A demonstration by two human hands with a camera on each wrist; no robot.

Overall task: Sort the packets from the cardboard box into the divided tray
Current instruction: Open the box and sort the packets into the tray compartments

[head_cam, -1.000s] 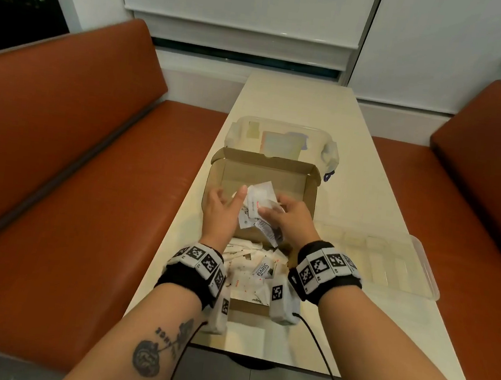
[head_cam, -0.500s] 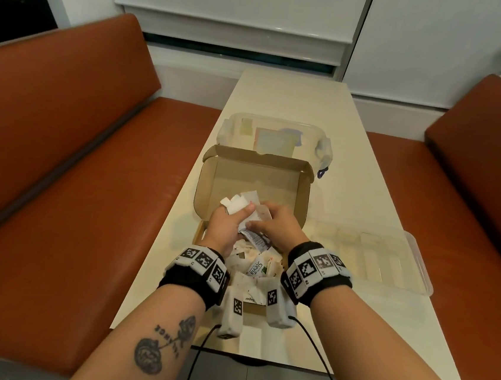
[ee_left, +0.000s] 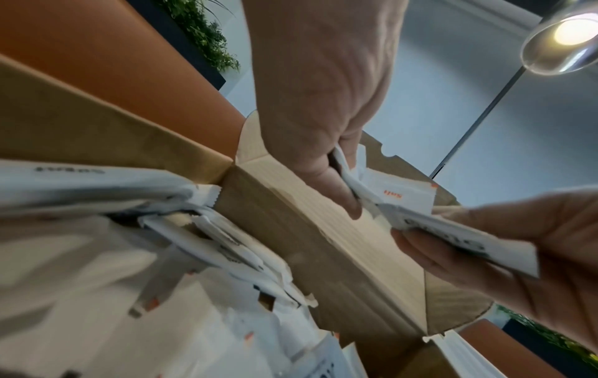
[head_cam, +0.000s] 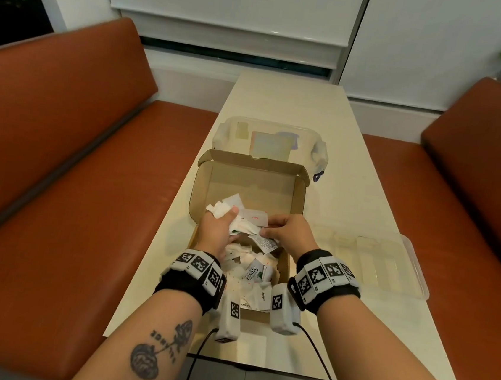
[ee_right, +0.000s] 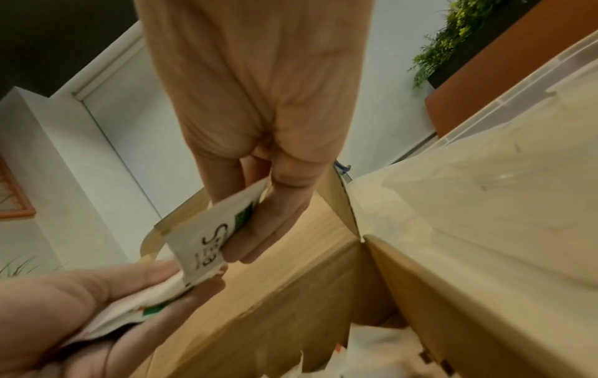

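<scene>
Over the open box [head_cam: 245, 186], the left hand [head_cam: 214, 230] holds a bunch of packets [head_cam: 240, 219] in a closed grip while the right hand [head_cam: 289, 232] pinches a Stevia packet [ee_right: 213, 243] from it, probably to sort by type, the tray [head_cam: 413, 275] waiting beside the right grip.

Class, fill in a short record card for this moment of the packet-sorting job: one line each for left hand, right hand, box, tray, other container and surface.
Left hand: left hand grips a bunch of white packets above the box
Right hand: right hand pinches a Stevia packet
Box: cardboard box, lid open, loose packets piled inside
Tray: clear divided tray right of the box; no packets visible in it
Other container: clear lidded tub behind the box
Surface: long pale table
</scene>
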